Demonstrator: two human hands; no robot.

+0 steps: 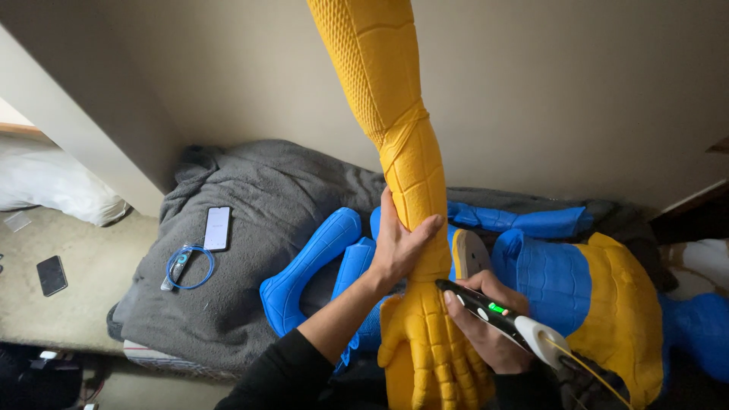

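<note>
We see a phone (217,228) with a pale rectangular screen on the grey blanket (250,197); left of the blanket, a dark-screened phone (52,275) lies on the floor.

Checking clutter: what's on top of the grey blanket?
On the grey blanket: a phone, a blue cable loop, blue costume parts and a torso piece. Whatever lies beneath them is hidden.

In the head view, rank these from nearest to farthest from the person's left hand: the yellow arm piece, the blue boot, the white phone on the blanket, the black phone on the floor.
1. Yellow arm piece: gripped by the left hand.
2. Blue boot: just left.
3. White phone: farther left, on the blanket.
4. Black phone: far left, on the floor.
</note>
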